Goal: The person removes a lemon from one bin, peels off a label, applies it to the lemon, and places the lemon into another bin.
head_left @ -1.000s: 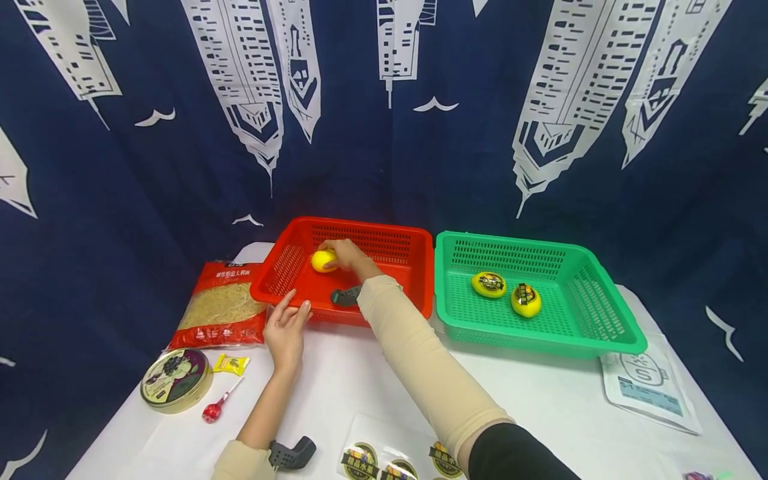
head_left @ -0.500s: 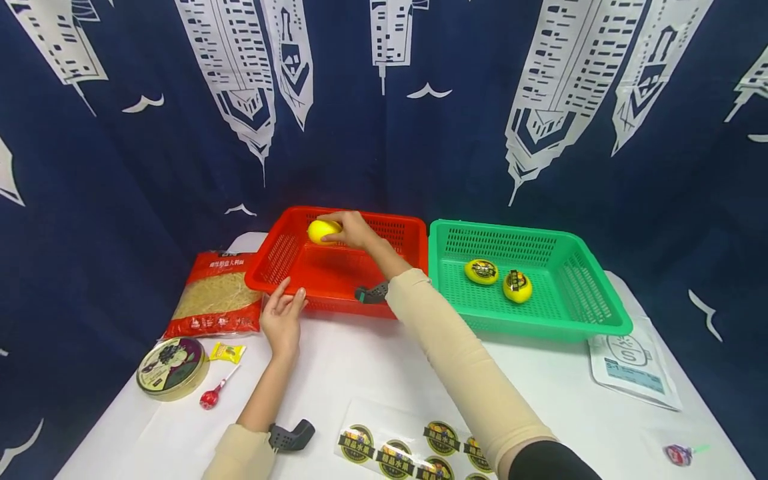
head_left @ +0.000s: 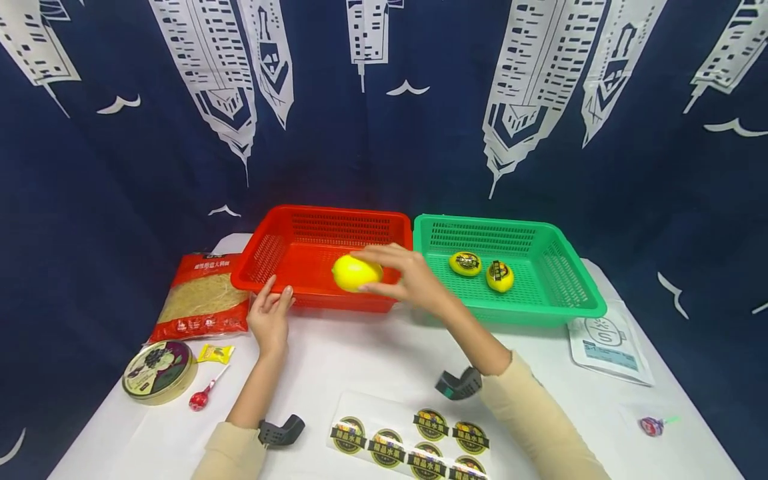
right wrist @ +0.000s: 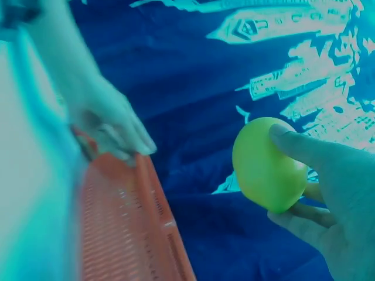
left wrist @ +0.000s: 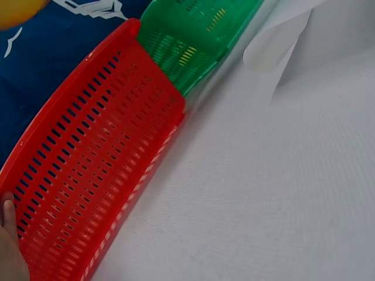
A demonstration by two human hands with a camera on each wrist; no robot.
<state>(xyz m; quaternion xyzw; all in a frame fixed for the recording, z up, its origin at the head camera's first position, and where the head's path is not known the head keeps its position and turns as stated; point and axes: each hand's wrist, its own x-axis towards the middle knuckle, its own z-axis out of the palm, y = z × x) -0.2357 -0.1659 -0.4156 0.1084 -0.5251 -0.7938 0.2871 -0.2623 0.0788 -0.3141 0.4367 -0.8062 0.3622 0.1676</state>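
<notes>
My right hand (head_left: 408, 277) pinches a plain yellow lemon (head_left: 355, 273) between thumb and fingers, in front of and above the near rim of the red basket (head_left: 342, 300). In the right wrist view the same lemon (right wrist: 266, 164) shows a smooth side without a sticker. At the basket's near left corner, my left hand (head_left: 270, 327) grips the rim. Part of that left hand (left wrist: 10, 252) appears at the edge of the left wrist view. Two lemons bearing round stickers, one (head_left: 465, 263) left of the other (head_left: 499, 276), lie in the green basket (head_left: 540, 303).
A clear sheet of round fruit stickers (head_left: 387, 448) lies at the front. On the left are a pasta bag (head_left: 201, 300), a round tin (head_left: 159, 372), a yellow-wrapped candy (head_left: 215, 353) and a red lollipop (head_left: 199, 400). A white pouch (head_left: 609, 347) and another lollipop (head_left: 651, 427) lie right.
My right hand has lifted the lemon out of the red basket and brought it toward me and to the right. The left hand has stayed on the basket's rim.
</notes>
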